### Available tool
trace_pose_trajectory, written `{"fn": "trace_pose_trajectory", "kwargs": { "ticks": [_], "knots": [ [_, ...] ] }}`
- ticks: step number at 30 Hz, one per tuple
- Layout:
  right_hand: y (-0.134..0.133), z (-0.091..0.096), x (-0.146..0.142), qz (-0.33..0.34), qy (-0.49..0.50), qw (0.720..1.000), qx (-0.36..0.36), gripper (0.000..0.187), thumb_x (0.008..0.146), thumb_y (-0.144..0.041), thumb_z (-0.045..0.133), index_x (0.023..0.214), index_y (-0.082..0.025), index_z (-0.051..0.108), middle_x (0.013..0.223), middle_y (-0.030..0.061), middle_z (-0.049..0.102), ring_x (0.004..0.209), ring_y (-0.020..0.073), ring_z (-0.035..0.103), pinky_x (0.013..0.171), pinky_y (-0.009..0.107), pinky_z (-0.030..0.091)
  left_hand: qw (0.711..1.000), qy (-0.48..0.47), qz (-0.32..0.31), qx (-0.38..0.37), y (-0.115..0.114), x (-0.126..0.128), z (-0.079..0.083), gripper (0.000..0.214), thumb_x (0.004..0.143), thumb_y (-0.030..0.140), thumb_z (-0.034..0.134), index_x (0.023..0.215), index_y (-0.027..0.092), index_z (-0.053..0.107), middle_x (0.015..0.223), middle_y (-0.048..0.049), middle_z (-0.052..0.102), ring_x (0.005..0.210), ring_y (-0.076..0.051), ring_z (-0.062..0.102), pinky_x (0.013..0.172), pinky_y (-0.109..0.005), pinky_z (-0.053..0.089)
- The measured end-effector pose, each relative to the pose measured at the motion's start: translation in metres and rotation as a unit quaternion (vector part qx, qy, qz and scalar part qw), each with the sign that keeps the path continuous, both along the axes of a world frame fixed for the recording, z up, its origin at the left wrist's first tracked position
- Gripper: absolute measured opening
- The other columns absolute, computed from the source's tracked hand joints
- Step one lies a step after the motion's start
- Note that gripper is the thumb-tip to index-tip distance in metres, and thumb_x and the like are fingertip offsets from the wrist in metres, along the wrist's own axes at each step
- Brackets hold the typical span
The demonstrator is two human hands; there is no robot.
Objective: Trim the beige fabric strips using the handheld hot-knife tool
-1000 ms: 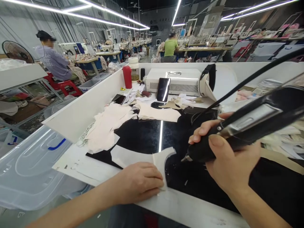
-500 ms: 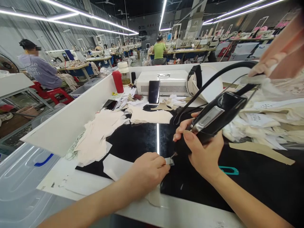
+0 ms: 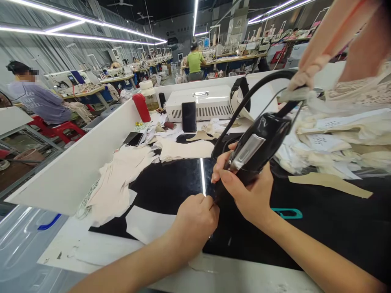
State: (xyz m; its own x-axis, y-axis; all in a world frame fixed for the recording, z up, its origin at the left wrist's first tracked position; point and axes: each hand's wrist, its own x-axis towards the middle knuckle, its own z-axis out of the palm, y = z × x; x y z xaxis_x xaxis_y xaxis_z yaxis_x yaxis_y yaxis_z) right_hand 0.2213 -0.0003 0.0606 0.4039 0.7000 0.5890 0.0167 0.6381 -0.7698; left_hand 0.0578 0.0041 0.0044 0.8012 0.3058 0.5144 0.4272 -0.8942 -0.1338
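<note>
My right hand (image 3: 255, 195) is wrapped around a black corded hand tool (image 3: 259, 136) with a silver plate on its side. Its lower end points down and left, and the tip is hidden by my fingers. Close beside that end, my left hand (image 3: 198, 215) is closed in a pinch over the black work mat (image 3: 171, 179). What its fingers hold, if anything, is hidden. A white cut piece (image 3: 149, 221) lies by my left wrist. To the right of my right wrist rests a teal-handled cutter (image 3: 288, 213).
Pale fabric pieces (image 3: 119, 179) are piled at left; another stack (image 3: 186, 149) lies behind the mat. A phone (image 3: 189, 117) leans on a white vented box (image 3: 201, 101). The tool's cable (image 3: 238, 110) arches overhead. Bundled fabric (image 3: 330, 142) and a tan piece (image 3: 330, 183) lie right.
The view has shifted, so most things appear further left. The small pale strip that showed at my left fingertips is now hidden. My right hand keeps its grip on the tool.
</note>
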Motion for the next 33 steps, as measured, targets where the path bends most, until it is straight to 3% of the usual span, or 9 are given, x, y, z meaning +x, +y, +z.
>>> {"fn": "trace_pose_trajectory", "kwargs": {
  "ticks": [5, 10, 19, 24, 33],
  "knots": [
    [0.001, -0.008, -0.001, -0.035, -0.007, 0.999, -0.021, 0.046, 0.092, -0.052, 0.098, 0.118, -0.031, 0.066, 0.090, -0.0034, 0.076, 0.070, 0.0198, 0.073, 0.064, 0.037, 0.065, 0.998, -0.036, -0.010, -0.048, 0.003, -0.007, 0.003, 0.034, 0.111, 0.002, 0.058, 0.084, 0.022, 0.063, 0.085, -0.0019, 0.069, 0.070, -0.019, 0.063, 0.062, -0.036, 0.048],
    [0.003, -0.012, -0.002, -0.049, -0.005, 0.998, -0.029, 0.049, 0.092, -0.057, 0.096, 0.118, -0.030, 0.065, 0.089, -0.0032, 0.072, 0.072, 0.0196, 0.071, 0.063, 0.035, 0.061, 0.996, -0.078, 0.005, -0.040, 0.004, -0.012, 0.006, 0.037, 0.117, 0.006, 0.054, 0.085, 0.022, 0.065, 0.080, -0.0003, 0.066, 0.067, -0.019, 0.058, 0.064, -0.036, 0.047],
    [0.002, -0.009, 0.002, -0.039, -0.004, 0.999, -0.028, 0.049, 0.092, -0.059, 0.098, 0.118, -0.031, 0.067, 0.090, -0.0019, 0.075, 0.073, 0.0215, 0.074, 0.064, 0.037, 0.065, 0.997, -0.043, 0.026, -0.061, 0.001, -0.010, -0.001, 0.026, 0.114, 0.008, 0.063, 0.093, 0.021, 0.070, 0.083, 0.0006, 0.070, 0.069, -0.020, 0.063, 0.061, -0.039, 0.046],
    [0.003, -0.002, 0.004, -0.019, 0.021, 1.000, -0.010, 0.051, 0.092, -0.057, 0.101, 0.122, -0.032, 0.067, 0.086, -0.0048, 0.077, 0.059, 0.0187, 0.070, 0.061, 0.037, 0.066, 0.998, -0.033, 0.025, -0.049, 0.001, -0.010, -0.004, 0.030, 0.113, 0.009, 0.065, 0.086, 0.023, 0.066, 0.080, 0.0010, 0.066, 0.068, -0.020, 0.060, 0.059, -0.039, 0.043],
    [0.003, -0.004, 0.003, -0.024, 0.025, 0.999, -0.005, 0.052, 0.092, -0.058, 0.100, 0.125, -0.033, 0.068, 0.088, -0.0037, 0.078, 0.059, 0.0193, 0.070, 0.061, 0.038, 0.067, 0.998, -0.045, 0.022, -0.048, 0.000, -0.008, -0.004, 0.032, 0.113, 0.009, 0.064, 0.084, 0.023, 0.066, 0.079, 0.0014, 0.065, 0.067, -0.020, 0.060, 0.057, -0.040, 0.039]
  ]
}}
